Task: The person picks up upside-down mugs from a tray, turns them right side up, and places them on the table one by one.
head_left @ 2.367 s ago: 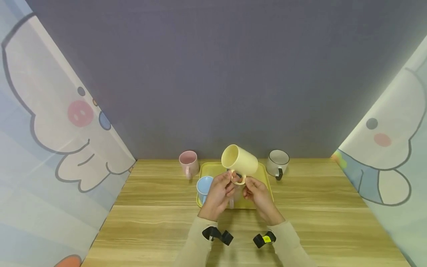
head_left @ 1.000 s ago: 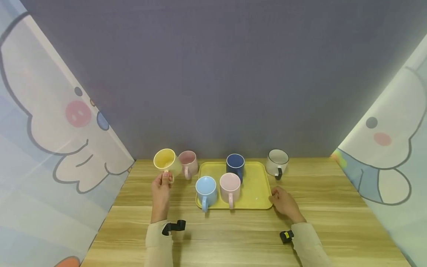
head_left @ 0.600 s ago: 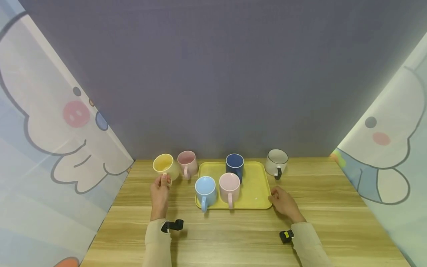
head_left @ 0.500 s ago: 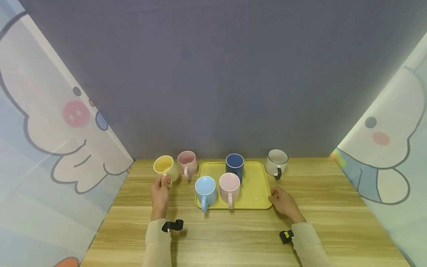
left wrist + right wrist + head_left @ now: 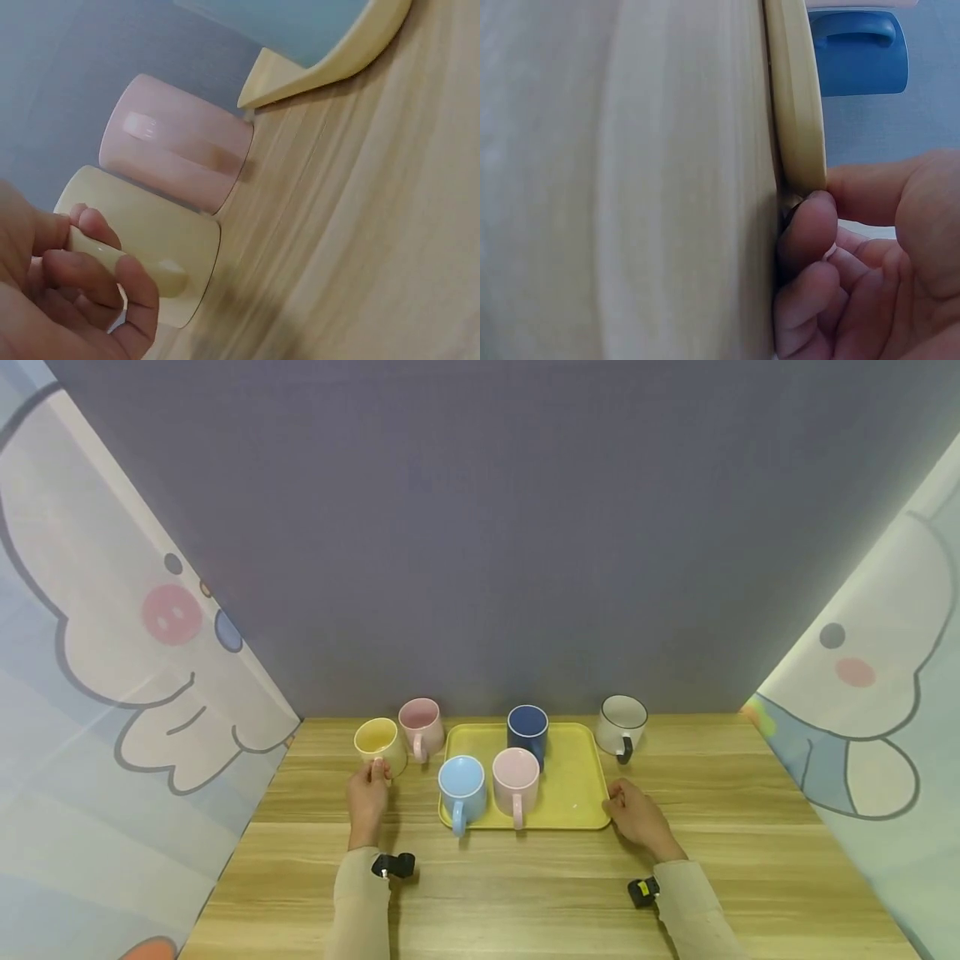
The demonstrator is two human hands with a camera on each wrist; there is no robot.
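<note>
At the table's left, my left hand (image 5: pixel 367 797) holds the handle of a yellow mug (image 5: pixel 382 753). This mug is upright on the wood, close beside a pink mug (image 5: pixel 422 725). In the left wrist view, curled fingers (image 5: pixel 137 289) wrap the yellow mug's handle and the thumb presses on top. My right hand (image 5: pixel 637 817) is at the near right corner of a yellow tray (image 5: pixel 577 777). The right wrist view has its thumb and forefinger pinching the tray's rim (image 5: pixel 799 112). Standing on the tray are a light blue mug (image 5: pixel 462 787), a pale pink mug (image 5: pixel 516 781) and a dark blue mug (image 5: pixel 528 727).
A white mug (image 5: pixel 622 725) with a black rim and handle stands right of the tray, near the back. Behind the wooden table (image 5: pixel 510 893) rises a grey wall (image 5: pixel 480 543). Cartoon-printed panels (image 5: pixel 172 693) flank both sides.
Both hands held the yellow mug tilted above the tray. The left hand carried it left and set it upright, then shifted it slightly right and nearer. The right hand went to the tray's corner.
</note>
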